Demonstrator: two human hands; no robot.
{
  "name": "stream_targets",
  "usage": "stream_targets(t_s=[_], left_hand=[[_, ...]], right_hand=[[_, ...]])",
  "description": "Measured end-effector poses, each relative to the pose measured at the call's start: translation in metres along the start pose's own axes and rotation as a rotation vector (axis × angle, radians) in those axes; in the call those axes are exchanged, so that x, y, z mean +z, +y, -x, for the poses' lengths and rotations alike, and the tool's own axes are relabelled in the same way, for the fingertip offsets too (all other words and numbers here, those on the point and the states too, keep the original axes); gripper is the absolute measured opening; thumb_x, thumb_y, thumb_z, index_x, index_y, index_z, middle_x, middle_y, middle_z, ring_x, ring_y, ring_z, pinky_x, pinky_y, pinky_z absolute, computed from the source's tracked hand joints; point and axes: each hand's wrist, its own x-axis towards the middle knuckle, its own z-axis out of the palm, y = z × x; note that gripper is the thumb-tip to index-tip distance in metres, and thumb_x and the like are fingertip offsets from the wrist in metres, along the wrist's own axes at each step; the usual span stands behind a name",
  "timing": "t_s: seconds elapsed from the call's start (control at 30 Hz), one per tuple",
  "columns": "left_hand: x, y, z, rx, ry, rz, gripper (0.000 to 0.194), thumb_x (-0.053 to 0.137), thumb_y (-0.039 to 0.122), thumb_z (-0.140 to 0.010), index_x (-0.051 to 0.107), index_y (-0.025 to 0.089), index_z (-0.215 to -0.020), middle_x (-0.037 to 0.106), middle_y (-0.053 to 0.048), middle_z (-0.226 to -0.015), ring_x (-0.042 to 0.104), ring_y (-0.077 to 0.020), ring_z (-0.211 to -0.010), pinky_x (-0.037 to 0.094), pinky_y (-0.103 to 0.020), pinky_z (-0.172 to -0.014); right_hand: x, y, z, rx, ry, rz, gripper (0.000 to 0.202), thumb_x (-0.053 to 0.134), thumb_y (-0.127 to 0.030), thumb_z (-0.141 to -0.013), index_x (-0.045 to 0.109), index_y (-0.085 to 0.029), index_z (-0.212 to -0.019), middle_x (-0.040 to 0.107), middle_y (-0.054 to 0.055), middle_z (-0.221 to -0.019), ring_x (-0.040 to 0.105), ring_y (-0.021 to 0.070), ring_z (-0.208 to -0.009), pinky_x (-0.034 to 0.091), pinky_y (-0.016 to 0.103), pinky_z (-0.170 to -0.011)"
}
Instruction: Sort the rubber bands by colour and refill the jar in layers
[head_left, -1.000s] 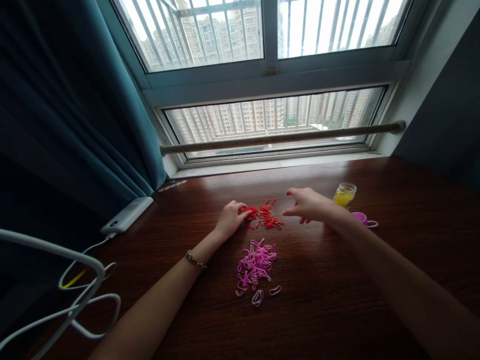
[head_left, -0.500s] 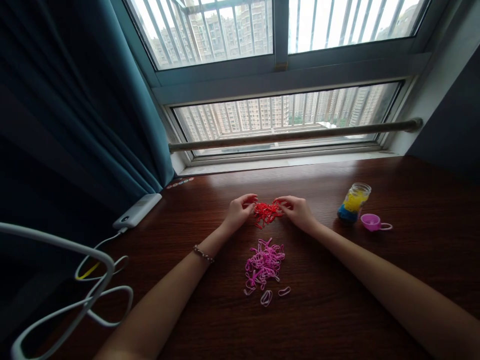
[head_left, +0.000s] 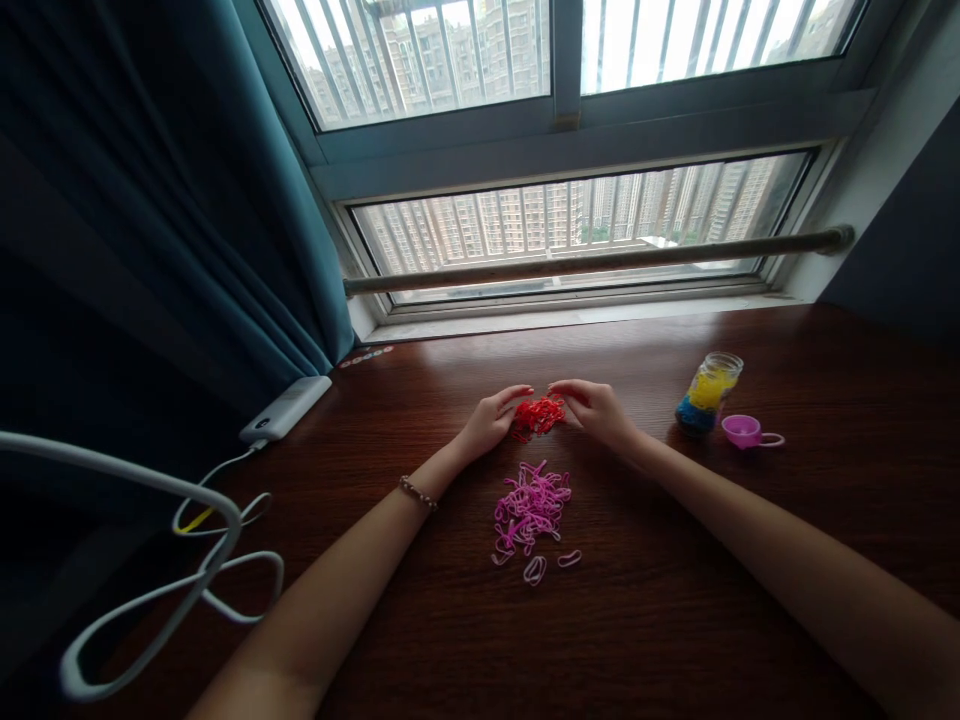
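A small heap of red rubber bands (head_left: 538, 416) lies on the brown wooden table (head_left: 645, 600). My left hand (head_left: 491, 420) curves around the heap's left side, fingers apart and thumb low against the bands. From the right, my right hand (head_left: 592, 408) reaches over the far edge of the same heap, its fingers stretched and apart. Neither hand lifts anything. Closer to me is a looser pile of pink rubber bands (head_left: 531, 510), with a few single ones at its near edge.
At the right stand a glass jar (head_left: 709, 395) with yellow and blue contents and a pink cup-shaped lid (head_left: 742, 432) with a loop. A white power bank (head_left: 286, 408) with a white cable (head_left: 225, 500) lies left, beside the blue curtain (head_left: 300, 250). A window is behind.
The red bands are gathered into a tighter heap. My fingers have come closer together along its far side. The whole view has shifted slightly.
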Motion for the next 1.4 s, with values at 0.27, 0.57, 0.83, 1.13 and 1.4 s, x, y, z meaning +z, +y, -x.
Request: stream_targets(t_s=[0.27,0.57,0.83,1.13,1.4], left_hand=[[-0.017,0.046,0.013,0.105,0.111,-0.333,0.022,0.050,0.014,-0.079,0.060,0.013,-0.098,0.064,-0.008,-0.096,0.059,-0.0177,-0.090,0.047,-0.032,-0.083],[-0.012,0.058,0.090,0.068,0.087,-0.358,0.024,0.047,0.020,-0.082,0.057,0.017,-0.103,0.058,-0.008,-0.109,0.052,-0.0191,-0.105,0.041,-0.035,-0.094],[-0.013,0.064,0.101,0.012,0.002,-0.278,0.050,0.062,0.036,-0.072,0.049,0.020,-0.118,0.050,-0.009,-0.122,0.043,-0.0229,-0.116,0.033,-0.040,-0.101],[-0.014,0.068,0.099,-0.057,-0.273,-0.355,0.069,0.071,0.052,-0.054,0.054,0.020,-0.113,0.052,-0.006,-0.097,0.050,-0.0199,-0.087,0.045,-0.032,-0.078],[-0.005,0.075,0.080,-0.015,-0.370,-0.347,0.055,0.068,0.045,-0.063,0.056,0.021,-0.111,0.051,-0.004,-0.091,0.052,-0.0152,-0.077,0.042,-0.025,-0.070]], right_hand=[[-0.029,-0.073,0.015,-0.190,0.004,0.131,0.020,0.046,-0.012,-0.081,0.064,-0.017,-0.088,0.067,0.004,-0.083,0.062,0.0154,-0.076,0.049,0.026,-0.068],[-0.115,-0.054,0.077,-0.128,0.665,0.661,0.062,0.061,-0.029,-0.072,0.035,-0.016,-0.127,0.040,0.014,-0.127,0.037,0.0302,-0.116,0.032,0.049,-0.095],[-0.124,0.008,0.086,0.123,0.520,0.542,0.080,0.063,-0.042,-0.069,0.023,-0.012,-0.132,0.049,0.018,-0.116,0.049,0.0310,-0.103,0.041,0.046,-0.085],[-0.113,-0.003,0.088,0.101,0.412,0.491,0.057,0.061,-0.041,-0.071,0.044,-0.014,-0.118,0.061,0.013,-0.097,0.060,0.0271,-0.082,0.047,0.040,-0.074],[-0.078,-0.053,0.103,-0.072,0.134,0.334,0.048,0.061,-0.034,-0.073,0.046,-0.017,-0.115,0.061,0.009,-0.095,0.060,0.0221,-0.081,0.048,0.034,-0.072]])
